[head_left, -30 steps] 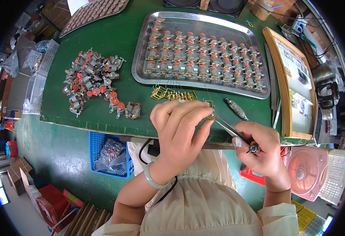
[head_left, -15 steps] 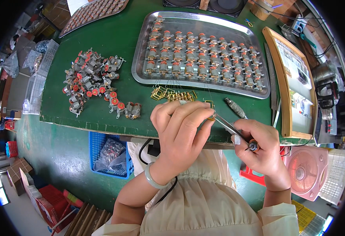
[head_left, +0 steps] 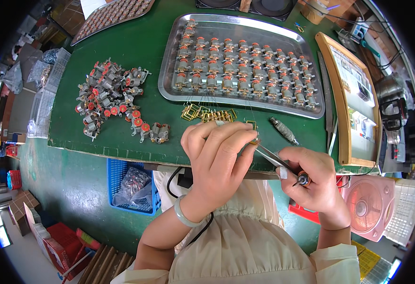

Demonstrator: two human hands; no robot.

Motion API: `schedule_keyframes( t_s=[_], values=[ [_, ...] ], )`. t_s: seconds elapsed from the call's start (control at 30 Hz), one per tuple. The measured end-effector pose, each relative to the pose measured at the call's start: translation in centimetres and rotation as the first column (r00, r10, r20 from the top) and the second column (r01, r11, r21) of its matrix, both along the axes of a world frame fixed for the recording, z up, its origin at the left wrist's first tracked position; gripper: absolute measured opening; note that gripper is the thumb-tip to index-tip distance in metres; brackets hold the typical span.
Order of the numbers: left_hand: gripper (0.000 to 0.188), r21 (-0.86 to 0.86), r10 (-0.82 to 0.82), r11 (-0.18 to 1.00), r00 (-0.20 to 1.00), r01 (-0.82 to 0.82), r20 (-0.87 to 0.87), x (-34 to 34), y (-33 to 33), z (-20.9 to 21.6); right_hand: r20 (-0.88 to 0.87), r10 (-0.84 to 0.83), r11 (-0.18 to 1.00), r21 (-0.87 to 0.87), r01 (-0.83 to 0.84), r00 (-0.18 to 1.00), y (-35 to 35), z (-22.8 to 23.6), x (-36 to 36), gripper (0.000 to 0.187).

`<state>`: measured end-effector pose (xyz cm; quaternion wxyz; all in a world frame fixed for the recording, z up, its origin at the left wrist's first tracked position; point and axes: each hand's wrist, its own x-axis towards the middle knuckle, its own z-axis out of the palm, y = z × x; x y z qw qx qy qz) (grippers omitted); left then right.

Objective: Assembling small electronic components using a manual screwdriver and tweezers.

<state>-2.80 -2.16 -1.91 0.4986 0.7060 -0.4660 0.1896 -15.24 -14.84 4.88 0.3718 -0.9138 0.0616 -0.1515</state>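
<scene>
My left hand (head_left: 217, 151) is curled over the front edge of the green mat, its fingertips pinched on a small brass frame part (head_left: 251, 127). My right hand (head_left: 311, 182) grips a slim metal tool (head_left: 278, 162) whose tip reaches up to the left fingertips and that part. Just beyond the fingers lies a row of brass frames (head_left: 212, 115). A pile of small motor-like parts with red ends (head_left: 112, 99) sits to the left. A metal tray (head_left: 169, 85) filled with rows of the same parts lies further back.
A grey cylindrical tool (head_left: 284, 130) lies right of the brass frames. A wood-framed board (head_left: 354, 99) stands at the right, a pink fan (head_left: 366, 206) below it. A blue basket (head_left: 136, 184) holding a bag hangs under the bench edge. White crates (head_left: 44, 104) sit at the left.
Almost nothing moved. The right hand with the tool has shifted very slightly while the left fingers stay pinched on the brass part.
</scene>
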Motion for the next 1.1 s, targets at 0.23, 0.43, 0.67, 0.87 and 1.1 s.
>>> schedule_keyframes(
  t_s=[0.23, 0.43, 0.67, 0.87, 1.1],
  values=[
    [0.03, 0.001, 0.0, 1.0, 1.0, 0.0, -0.001, -0.01, 0.04, 0.08, -0.019, -0.022, 1.0, -0.013, 0.022, 1.0, -0.01, 0.14, -0.2, 0.018],
    [0.03, 0.0, 0.0, 1.0, 1.0, 0.0, 0.001, -0.08, 0.03, 0.12, -0.044, -0.065, 0.998, 0.004, 0.065, 0.997, 0.05, 0.3, -0.19, 0.02],
    [0.03, 0.009, -0.009, 1.0, 1.0, 0.009, -0.008, -0.09, 0.07, 0.15, -0.019, -0.052, 0.999, 0.014, 0.053, 0.998, 0.11, 0.29, -0.1, 0.021],
    [0.03, 0.008, 0.0, 1.0, 1.0, 0.0, -0.009, -0.08, 0.03, 0.09, -0.02, -0.025, 0.999, 0.024, 0.025, 1.0, 0.08, 0.18, -0.13, 0.021],
    [0.03, -0.001, 0.005, 1.0, 1.0, -0.005, -0.008, 0.02, -0.02, -0.08, -0.021, -0.044, 0.999, 0.016, 0.045, 0.999, 0.12, 0.16, -0.33, 0.02]
  ],
)
